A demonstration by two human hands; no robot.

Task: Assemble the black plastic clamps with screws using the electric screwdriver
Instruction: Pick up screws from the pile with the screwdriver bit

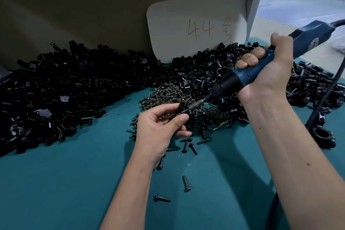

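My left hand (160,127) pinches a small black plastic clamp (183,111) between thumb and fingers, above the teal table. My right hand (268,67) grips the blue electric screwdriver (248,73), tilted down to the left. Its bit (197,103) meets the screw head at the clamp's top. A heap of dark screws (168,95) lies just behind the clamp. Large piles of black clamp parts (65,87) spread across the left and the back right (205,73).
Loose screws (186,183) lie scattered on the teal mat (56,183) near my left forearm. An assembled clamp (323,136) sits at the right beside the screwdriver's black cable (324,95). A grey card marked "44" (196,26) leans against the back wall.
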